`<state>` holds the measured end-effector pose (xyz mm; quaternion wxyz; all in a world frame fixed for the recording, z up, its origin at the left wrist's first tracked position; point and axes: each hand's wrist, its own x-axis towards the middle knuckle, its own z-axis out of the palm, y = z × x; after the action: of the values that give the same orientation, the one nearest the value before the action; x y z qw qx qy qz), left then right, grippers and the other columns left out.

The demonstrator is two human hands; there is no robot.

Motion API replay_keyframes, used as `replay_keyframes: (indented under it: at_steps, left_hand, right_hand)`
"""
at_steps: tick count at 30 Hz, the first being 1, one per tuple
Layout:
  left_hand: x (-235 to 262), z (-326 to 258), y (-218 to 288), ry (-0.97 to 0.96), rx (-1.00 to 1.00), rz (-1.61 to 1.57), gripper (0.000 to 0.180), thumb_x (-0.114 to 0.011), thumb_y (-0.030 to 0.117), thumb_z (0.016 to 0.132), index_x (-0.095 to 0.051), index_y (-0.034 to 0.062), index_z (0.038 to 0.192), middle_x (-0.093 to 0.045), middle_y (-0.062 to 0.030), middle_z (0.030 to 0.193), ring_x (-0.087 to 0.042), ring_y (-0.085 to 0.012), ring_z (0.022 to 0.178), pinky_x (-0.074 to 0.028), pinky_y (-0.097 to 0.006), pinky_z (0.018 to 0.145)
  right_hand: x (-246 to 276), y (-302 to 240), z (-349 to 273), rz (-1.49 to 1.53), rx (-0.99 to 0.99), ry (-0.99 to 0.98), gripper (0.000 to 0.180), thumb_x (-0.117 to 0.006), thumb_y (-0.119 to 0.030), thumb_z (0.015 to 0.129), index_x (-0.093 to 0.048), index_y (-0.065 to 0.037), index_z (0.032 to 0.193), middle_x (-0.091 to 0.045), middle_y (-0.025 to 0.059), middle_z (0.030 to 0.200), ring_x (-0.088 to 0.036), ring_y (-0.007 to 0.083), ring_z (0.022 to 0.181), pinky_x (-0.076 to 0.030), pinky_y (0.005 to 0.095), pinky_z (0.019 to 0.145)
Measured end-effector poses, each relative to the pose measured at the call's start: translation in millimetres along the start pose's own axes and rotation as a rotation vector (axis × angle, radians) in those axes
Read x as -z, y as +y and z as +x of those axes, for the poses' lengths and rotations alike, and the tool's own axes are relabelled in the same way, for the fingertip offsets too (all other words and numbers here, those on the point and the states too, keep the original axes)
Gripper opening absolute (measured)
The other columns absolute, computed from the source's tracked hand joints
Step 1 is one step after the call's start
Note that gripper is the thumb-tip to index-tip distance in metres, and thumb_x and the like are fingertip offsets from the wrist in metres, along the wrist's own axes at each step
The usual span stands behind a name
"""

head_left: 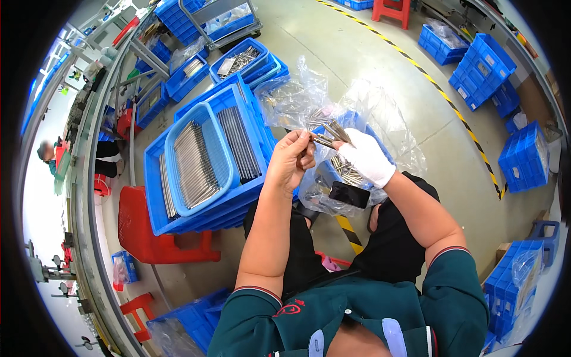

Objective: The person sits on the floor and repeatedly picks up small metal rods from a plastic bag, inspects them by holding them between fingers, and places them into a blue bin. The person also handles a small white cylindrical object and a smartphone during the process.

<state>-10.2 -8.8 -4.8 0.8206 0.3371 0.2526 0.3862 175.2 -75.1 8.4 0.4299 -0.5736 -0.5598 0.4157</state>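
Observation:
My right hand [366, 157] wears a white glove and is closed around a bunch of slim metal rods [337, 132], whose ends fan out past the fingers. My bare left hand [291, 156] is closed in a pinch at the near tips of those rods; the pinched end is mostly hidden by the fingers. Below both hands stands a blue bin lined with clear plastic [389, 149], with many loose metal pins [350, 172] in it. A black phone [350, 194] lies at its near edge, by my knees.
On the left, a light blue basket [169, 152] of neatly rowed metal rods rests on stacked blue crates [156, 208]. A red stool [140, 220] stands beside them. Crumpled clear plastic [291, 95] lies beyond. More blue crates [523, 157] line the right; a person [56, 157] sits far left.

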Motion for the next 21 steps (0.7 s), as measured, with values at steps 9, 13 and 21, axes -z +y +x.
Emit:
replay_keyframes:
  at_steps: [9, 13, 21]
  left_hand:
    - [-3.8, 0.4, -5.1, -0.030, -0.009, 0.023, 0.015, -0.057, 0.018, 0.092, -0.059, 0.0035, 0.093, -0.055, -0.0038, 0.068, -0.042, -0.0095, 0.052, -0.034, -0.025, 0.050]
    - [0.4, 0.9, -7.0, -0.031, 0.005, 0.009, 0.017, -0.058, 0.016, 0.091, -0.060, 0.0019, 0.100, -0.058, -0.0050, 0.072, -0.046, -0.0109, 0.056, -0.037, -0.027, 0.055]
    - [5.1, 2.9, -8.9, -0.170, 0.150, -0.295, 0.019, -0.056, 0.012, 0.089, -0.058, -0.0003, 0.104, -0.059, -0.0069, 0.078, -0.049, -0.0135, 0.063, -0.039, -0.029, 0.063]
  right_hand:
    - [0.8, -0.2, -1.9, -0.113, 0.136, 0.044, 0.017, -0.056, -0.018, 0.090, -0.055, -0.002, 0.087, -0.046, 0.0048, 0.067, -0.042, 0.0129, 0.063, -0.037, 0.0288, 0.058]
    - [2.9, -1.3, -2.6, -0.191, 0.136, 0.058, 0.021, -0.057, -0.022, 0.088, -0.055, -0.001, 0.089, -0.055, 0.0172, 0.071, -0.053, 0.0299, 0.064, -0.043, 0.0372, 0.061]
    - [2.9, -1.2, -3.3, -0.272, 0.212, 0.081, 0.019, -0.057, -0.021, 0.088, -0.054, -0.002, 0.090, -0.055, 0.0178, 0.069, -0.055, 0.0338, 0.064, -0.043, 0.0390, 0.059]
